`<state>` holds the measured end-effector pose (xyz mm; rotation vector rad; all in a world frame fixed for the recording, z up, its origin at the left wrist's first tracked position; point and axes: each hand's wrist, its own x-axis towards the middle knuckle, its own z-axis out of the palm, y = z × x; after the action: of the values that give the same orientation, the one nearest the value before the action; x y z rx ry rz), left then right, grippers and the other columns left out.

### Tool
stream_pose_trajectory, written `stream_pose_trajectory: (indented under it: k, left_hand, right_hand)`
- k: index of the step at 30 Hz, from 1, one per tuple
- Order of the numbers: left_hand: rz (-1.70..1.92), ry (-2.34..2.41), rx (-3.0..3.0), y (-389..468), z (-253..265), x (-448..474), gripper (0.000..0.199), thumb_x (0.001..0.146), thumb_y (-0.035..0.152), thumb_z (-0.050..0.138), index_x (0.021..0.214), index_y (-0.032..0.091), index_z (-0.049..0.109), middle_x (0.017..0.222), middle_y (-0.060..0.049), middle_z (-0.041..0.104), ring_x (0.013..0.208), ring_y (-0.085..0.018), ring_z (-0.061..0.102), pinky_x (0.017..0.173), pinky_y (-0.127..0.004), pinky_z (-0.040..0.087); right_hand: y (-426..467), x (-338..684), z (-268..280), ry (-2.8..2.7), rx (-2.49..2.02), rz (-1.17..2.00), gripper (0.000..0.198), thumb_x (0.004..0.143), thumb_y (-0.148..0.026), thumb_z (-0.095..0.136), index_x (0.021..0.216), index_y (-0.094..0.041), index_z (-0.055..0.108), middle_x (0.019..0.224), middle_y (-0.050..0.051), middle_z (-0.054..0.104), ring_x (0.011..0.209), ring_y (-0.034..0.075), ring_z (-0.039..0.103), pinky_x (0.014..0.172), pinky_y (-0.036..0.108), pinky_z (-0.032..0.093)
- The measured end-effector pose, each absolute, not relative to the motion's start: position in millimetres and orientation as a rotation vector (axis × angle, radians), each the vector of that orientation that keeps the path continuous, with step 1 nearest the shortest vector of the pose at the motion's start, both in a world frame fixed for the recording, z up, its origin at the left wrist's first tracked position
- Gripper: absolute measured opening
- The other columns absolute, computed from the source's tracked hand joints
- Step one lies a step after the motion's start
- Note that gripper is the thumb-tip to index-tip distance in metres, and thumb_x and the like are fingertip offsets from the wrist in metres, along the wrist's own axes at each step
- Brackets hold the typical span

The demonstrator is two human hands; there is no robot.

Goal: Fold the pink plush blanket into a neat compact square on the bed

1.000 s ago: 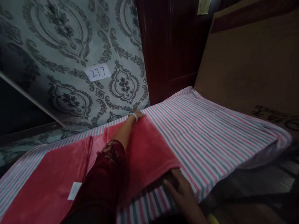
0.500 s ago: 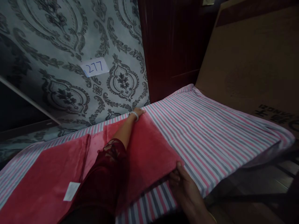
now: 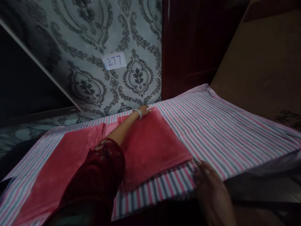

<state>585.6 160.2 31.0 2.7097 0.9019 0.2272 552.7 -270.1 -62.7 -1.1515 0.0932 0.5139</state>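
Note:
A folded red plush cloth [image 3: 152, 147] lies on a pink, grey and white striped sheet [image 3: 223, 125] that covers a table. My left hand [image 3: 144, 110], with a pale bangle at the wrist and a dark red lace sleeve behind it, reaches across and holds the cloth's far right corner down. My right hand [image 3: 209, 182] is blurred at the table's near edge, just off the cloth's near right corner, fingers loose and holding nothing. More of the red cloth [image 3: 70, 153] spreads flat to the left.
Patterned grey wallpaper stands behind the table with a paper slip marked 277 [image 3: 114, 61]. A dark wooden door [image 3: 190, 47] is at the back and a large cardboard sheet [image 3: 263, 69] leans at the right. The striped sheet's right half is bare.
My right hand let go of the cloth's near right corner and drew back toward the table edge. The folded layer now lies flat. My left hand stayed at the far corner.

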Motion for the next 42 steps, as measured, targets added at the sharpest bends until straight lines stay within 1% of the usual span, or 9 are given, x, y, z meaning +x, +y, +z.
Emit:
stream_pose_trajectory:
  k: [3, 5, 8, 11, 14, 18, 25, 37, 42]
  left_hand:
    - [0.119, 0.940, 2.744, 152, 34, 535, 0.057, 0.086, 0.056, 0.060, 0.129, 0.019, 0.064, 0.133, -0.014, 0.066, 0.126, -0.029, 0.058, 0.108, -0.038, 0.043]
    - [0.092, 0.992, 2.777, 142, 32, 503, 0.059, 0.090, 0.053, 0.056, 0.139, 0.019, 0.057, 0.144, -0.016, 0.057, 0.137, -0.032, 0.049, 0.115, -0.045, 0.035]
    - [0.076, 1.140, 2.843, 125, 28, 468, 0.065, 0.097, 0.053, 0.042, 0.151, 0.017, 0.041, 0.158, -0.018, 0.040, 0.150, -0.033, 0.031, 0.121, -0.054, 0.022]
    - [0.067, 1.298, 2.839, 111, 23, 451, 0.069, 0.099, 0.054, 0.033, 0.155, 0.013, 0.034, 0.163, -0.018, 0.032, 0.154, -0.031, 0.022, 0.123, -0.055, 0.018]
    - [0.052, 1.367, 2.811, 102, 15, 446, 0.070, 0.099, 0.054, 0.031, 0.157, 0.013, 0.032, 0.166, -0.017, 0.027, 0.155, -0.030, 0.018, 0.124, -0.055, 0.016]
    - [0.010, 1.391, 2.785, 102, 1, 443, 0.074, 0.099, 0.057, 0.029, 0.160, 0.015, 0.027, 0.168, -0.016, 0.018, 0.156, -0.032, 0.010, 0.123, -0.059, 0.015]
    - [-0.008, 1.363, 2.734, 111, -15, 442, 0.082, 0.095, 0.066, 0.028, 0.162, 0.018, 0.024, 0.168, -0.015, 0.016, 0.156, -0.034, 0.011, 0.123, -0.060, 0.016]
    - [0.051, 1.410, 2.673, 107, -16, 438, 0.086, 0.093, 0.071, 0.027, 0.162, 0.019, 0.023, 0.169, -0.015, 0.011, 0.157, -0.031, 0.003, 0.123, -0.061, 0.011]
    - [0.119, 1.552, 2.534, 107, -14, 439, 0.088, 0.092, 0.070, 0.029, 0.162, 0.017, 0.024, 0.169, -0.016, 0.011, 0.156, -0.039, 0.004, 0.122, -0.063, 0.014]
  right_hand:
    - [-278, 562, -38, -0.346, -1.509, 0.163, 0.036, 0.088, -0.049, 0.065, 0.115, -0.027, 0.068, 0.118, 0.006, 0.069, 0.101, 0.022, 0.067, 0.085, 0.038, 0.056]
    - [-259, 570, -18, -0.845, -1.605, 0.023, 0.042, 0.095, -0.051, 0.052, 0.127, -0.026, 0.065, 0.138, 0.010, 0.061, 0.129, 0.028, 0.055, 0.105, 0.046, 0.048]
    - [-197, 582, 8, -1.368, -1.779, -0.068, 0.059, 0.100, -0.053, 0.039, 0.148, -0.020, 0.050, 0.156, 0.013, 0.047, 0.146, 0.028, 0.039, 0.121, 0.050, 0.032]
    - [-118, 593, 26, -1.674, -2.030, 0.042, 0.065, 0.103, -0.050, 0.033, 0.156, -0.013, 0.040, 0.163, 0.017, 0.035, 0.152, 0.030, 0.029, 0.123, 0.049, 0.026]
    - [-51, 606, 37, -1.795, -2.264, 0.158, 0.066, 0.103, -0.047, 0.035, 0.161, -0.018, 0.030, 0.168, 0.014, 0.024, 0.154, 0.032, 0.021, 0.122, 0.055, 0.024]
    - [-5, 622, 22, -1.779, -2.380, 0.109, 0.063, 0.104, -0.052, 0.029, 0.161, -0.026, 0.030, 0.169, 0.010, 0.019, 0.155, 0.034, 0.015, 0.120, 0.061, 0.021]
    - [0, 635, -34, -1.709, -2.406, 0.036, 0.065, 0.104, -0.056, 0.023, 0.160, -0.025, 0.033, 0.168, 0.009, 0.023, 0.154, 0.031, 0.019, 0.119, 0.057, 0.024]
    - [0, 634, -36, -1.703, -2.425, 0.033, 0.064, 0.104, -0.054, 0.024, 0.160, -0.025, 0.032, 0.169, 0.008, 0.023, 0.154, 0.031, 0.020, 0.119, 0.057, 0.024]
    - [-1, 638, -37, -1.700, -2.389, 0.033, 0.064, 0.103, -0.055, 0.024, 0.159, -0.026, 0.034, 0.168, 0.009, 0.025, 0.154, 0.033, 0.020, 0.119, 0.060, 0.024]
